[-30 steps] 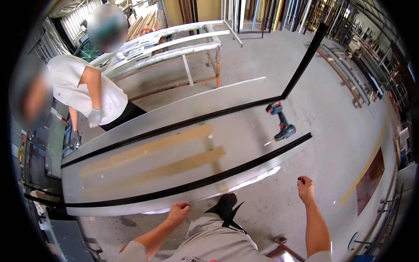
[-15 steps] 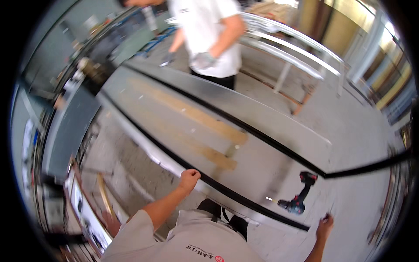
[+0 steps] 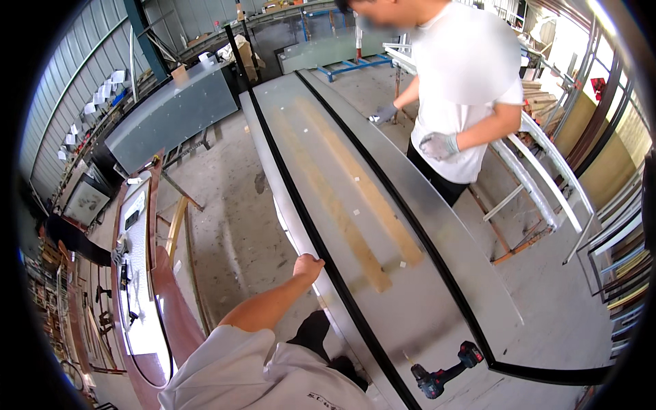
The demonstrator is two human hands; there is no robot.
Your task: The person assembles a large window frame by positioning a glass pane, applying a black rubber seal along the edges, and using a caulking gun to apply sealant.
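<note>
My left hand (image 3: 309, 266) is closed at the left edge of the near long black strip (image 3: 298, 203), its fingertips against the strip. That strip lies lengthwise on a large grey panel (image 3: 335, 198), roughly parallel to the far black strip (image 3: 393, 181). At its near end the far strip meets another black piece (image 3: 553, 373) at a corner. Between the strips, near the front, a cordless drill (image 3: 437, 376) with a bit fitted lies on its side. My right hand is out of view.
Across the panel stands a person in a white shirt, with gloved hands (image 3: 439, 145) near its far edge. White profiles rest on a rack (image 3: 536, 181) behind them. Left are a narrow bench (image 3: 179, 287) with tools and a dark grey panel (image 3: 174, 113).
The view has swung round, so the panel now runs more steeply away from me. My right hand has left the picture. My left hand stays closed at the near strip.
</note>
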